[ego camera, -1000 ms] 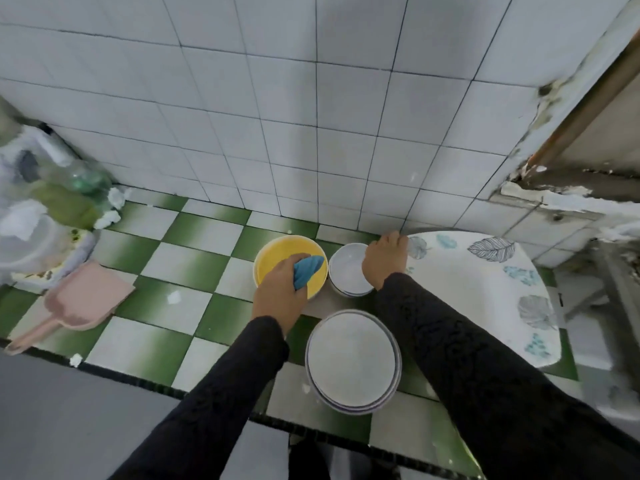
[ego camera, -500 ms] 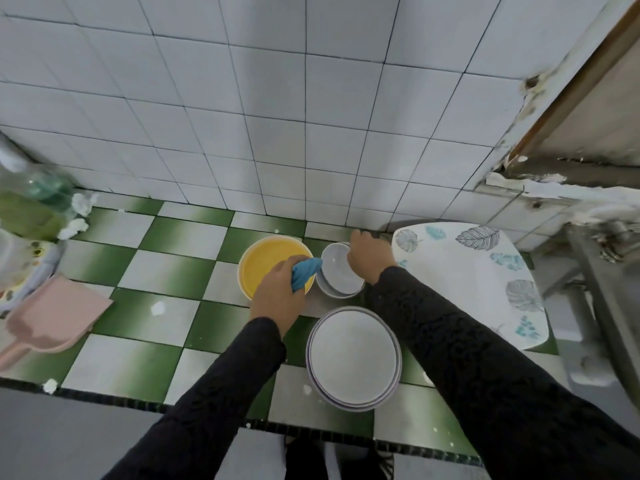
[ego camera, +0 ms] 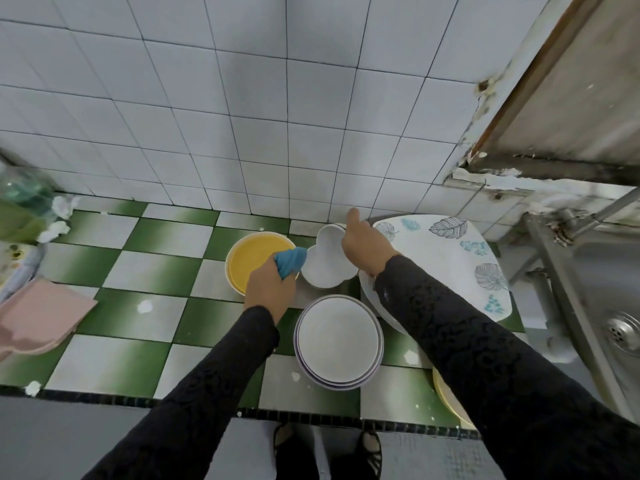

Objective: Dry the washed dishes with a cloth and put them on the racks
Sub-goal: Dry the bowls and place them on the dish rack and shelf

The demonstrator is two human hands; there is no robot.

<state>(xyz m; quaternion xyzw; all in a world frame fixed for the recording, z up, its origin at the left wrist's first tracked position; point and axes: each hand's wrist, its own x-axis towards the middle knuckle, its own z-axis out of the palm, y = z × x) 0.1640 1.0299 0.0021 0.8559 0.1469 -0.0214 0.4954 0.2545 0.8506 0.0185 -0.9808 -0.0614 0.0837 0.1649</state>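
Both arms, in black patterned sleeves, reach forward over a green-and-white checked tile counter (ego camera: 145, 268) toward the white tiled wall (ego camera: 242, 98). The left hand (ego camera: 270, 284) shows its back. Its fingers are curled into a fist round a crumpled blue cloth (ego camera: 291, 260), which sticks out past the knuckles and lies over the near-right rim of a round yellow plastic bowl (ego camera: 254, 259).

The right hand (ego camera: 367, 245) is turned knuckles-up and holds a small white bowl (ego camera: 329, 239) tipped on its edge, the hollow facing left. Its index finger (ego camera: 353, 216) points straight out along the bowl's far rim toward the wall. The other fingers and the thumb are hidden, so I cannot tell how they grip.

Just under the tipped bowl sits a second white bowl (ego camera: 323, 271), between the yellow bowl and a large white platter printed with grey and teal leaves (ego camera: 450, 265). The right forearm passes over that platter. Between the two forearms, near the counter's front edge, rests a stack of round white plates with lilac rims (ego camera: 339, 341). A pale yellow plate (ego camera: 446, 396) peeks out from under the right sleeve. A pink plastic dustpan (ego camera: 41, 313) lies at far left, and a steel sink (ego camera: 609, 289) stands at right.
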